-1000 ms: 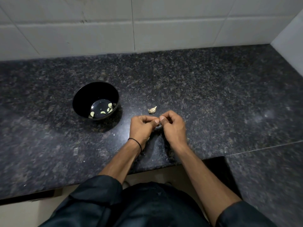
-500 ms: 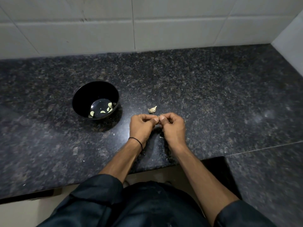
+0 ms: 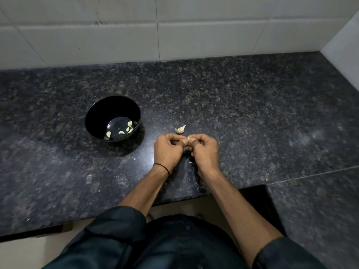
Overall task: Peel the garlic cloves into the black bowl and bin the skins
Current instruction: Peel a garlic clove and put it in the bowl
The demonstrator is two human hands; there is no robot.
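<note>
at frame centre a clove (image 3: pixel 188 139) is being pinched between left hand (image 3: pixel 168 150) and right hand (image 3: pixel 205 150); light, slippery, papery skin is probably best being taken at the tip.

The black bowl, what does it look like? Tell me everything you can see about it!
The black bowl is round, deep and glossy, maybe plastic or ceramic; its flat bottom reflects light. It stands upright on the dark speckled stone counter, left of the middle. Inside lie a few pale peeled garlic cloves. Only the counter and those cloves touch it: the left hand and right hand pinch a garlic clove to its right, apart from it.
</note>
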